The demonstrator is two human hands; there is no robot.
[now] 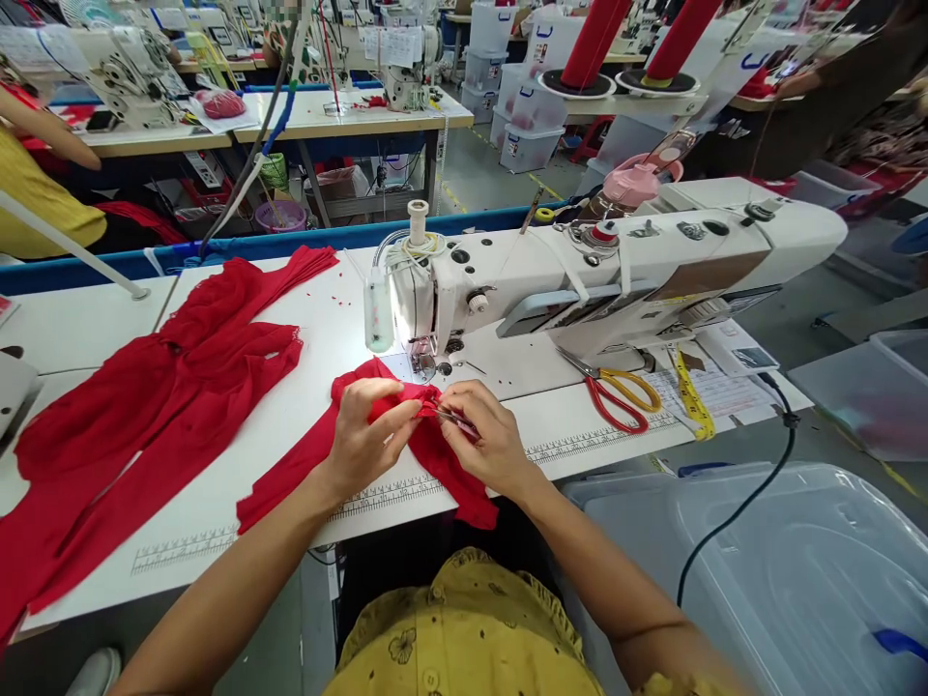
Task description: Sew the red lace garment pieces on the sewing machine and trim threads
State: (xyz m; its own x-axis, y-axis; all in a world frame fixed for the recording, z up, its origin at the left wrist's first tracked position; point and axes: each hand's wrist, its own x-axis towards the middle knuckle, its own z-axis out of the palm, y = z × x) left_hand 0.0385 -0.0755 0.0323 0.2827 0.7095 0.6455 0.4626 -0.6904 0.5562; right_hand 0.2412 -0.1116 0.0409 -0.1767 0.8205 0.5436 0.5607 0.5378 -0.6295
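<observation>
Left hand (366, 433) pinches a fold of red cloth (442, 466) at the table (551, 435) edge, just in front of the sewing machine (580, 280). Right hand (489, 443) grips small metal snips (455, 419) against that fold. Scissors (616, 391) lie right, a red pile (159, 396) left

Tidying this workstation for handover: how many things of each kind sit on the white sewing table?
Red fabric lots: 2, a large heap and a small piece in the grip of the left hand
Red-and-yellow-handled scissors: 1
Yellow tape measure: 1
Thin metal tool in the right hand: 1
White sewing machine: 1
Total: 6
</observation>
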